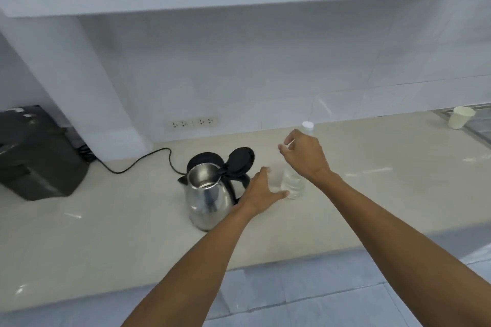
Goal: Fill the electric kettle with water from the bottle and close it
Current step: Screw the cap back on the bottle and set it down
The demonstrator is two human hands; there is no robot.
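A steel electric kettle (210,200) stands on the beige counter (106,233), its black lid (240,160) tipped up and open, the inside showing. Just to its right stands a clear water bottle (294,186) with a white cap (307,125) on top. My left hand (261,191) is low beside the bottle's base, fingers spread, thumb close to the bottle; the blur hides whether it touches. My right hand (305,155) hovers in front of the bottle's upper part, fingers loosely apart, hiding the neck below the cap.
A black round power base (199,160) with its cord (138,164) lies behind the kettle. Left of it sits a black appliance (34,156). Wall sockets (193,122) are behind, a paper cup (461,117) at the far right. The counter's front edge runs below my forearms.
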